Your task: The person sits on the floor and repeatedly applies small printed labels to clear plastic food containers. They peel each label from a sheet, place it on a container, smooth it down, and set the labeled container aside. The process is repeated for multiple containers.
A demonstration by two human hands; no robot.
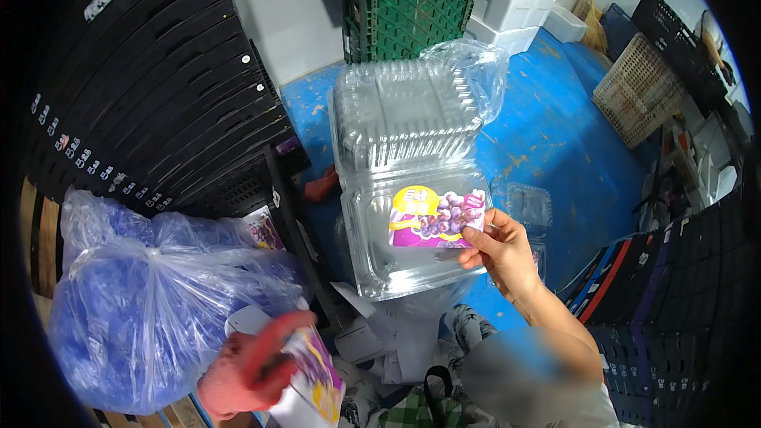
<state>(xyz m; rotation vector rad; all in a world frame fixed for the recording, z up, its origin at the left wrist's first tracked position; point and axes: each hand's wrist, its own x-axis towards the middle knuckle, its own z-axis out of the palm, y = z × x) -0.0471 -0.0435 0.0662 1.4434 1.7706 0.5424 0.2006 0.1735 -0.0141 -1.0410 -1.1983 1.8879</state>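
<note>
My right hand [503,257], bare, pinches the right edge of a grape label [434,218] printed in purple, yellow and white. The label lies over the flat lid of an open clear plastic clamshell [372,273]. Beyond that lid rises a stack of nested clear clamshells [404,111], ribbed along their sides. At the lower left my left hand [246,376], in a red work glove, is closed on a stack of similar grape labels [317,376]. Motion smears the gloved fingers a little.
Black crates [158,71] are stacked on the left, above a large plastic bag of blue-violet material [151,309]. A green crate [420,0] and white foam boxes [511,0] stand beyond the blue floor [539,119]. More clear containers [527,206] sit lower, right of the clamshell stack.
</note>
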